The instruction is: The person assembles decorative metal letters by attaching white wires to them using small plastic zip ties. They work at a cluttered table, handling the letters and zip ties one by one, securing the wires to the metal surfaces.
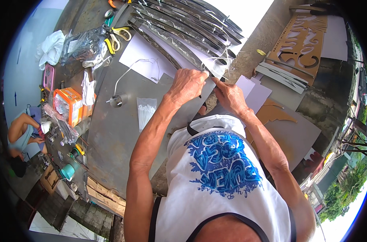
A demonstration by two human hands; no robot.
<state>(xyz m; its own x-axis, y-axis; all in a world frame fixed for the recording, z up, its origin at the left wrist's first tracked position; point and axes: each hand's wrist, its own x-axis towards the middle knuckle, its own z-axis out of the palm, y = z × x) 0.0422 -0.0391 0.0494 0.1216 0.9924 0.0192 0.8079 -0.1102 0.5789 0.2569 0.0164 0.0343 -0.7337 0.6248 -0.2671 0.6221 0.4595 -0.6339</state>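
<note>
Several long, dark curved strips (pixel 167 38) with thin wires and small white pieces along them lie side by side at the far end of the metal table. My left hand (pixel 186 86) is closed in a pinch at the near end of one strip; what its fingertips hold is too small to make out. Just to its right, my right hand (pixel 232 98) has its thumb and forefinger closed on that dark strip's end. White sheets (pixel 140 56) lie under the strips. A clear bag of white cable ties (pixel 146 113) lies left of my left forearm, near a loose pale wire (pixel 123 76).
Yellow-handled scissors (pixel 121 33), a dark plastic bundle (pixel 84 46), an orange box (pixel 68 105) and a small metal cup (pixel 116 101) stand along the table's left side. Cut-out panels (pixel 298 44) lean at the right. A person (pixel 24 131) sits at the far left.
</note>
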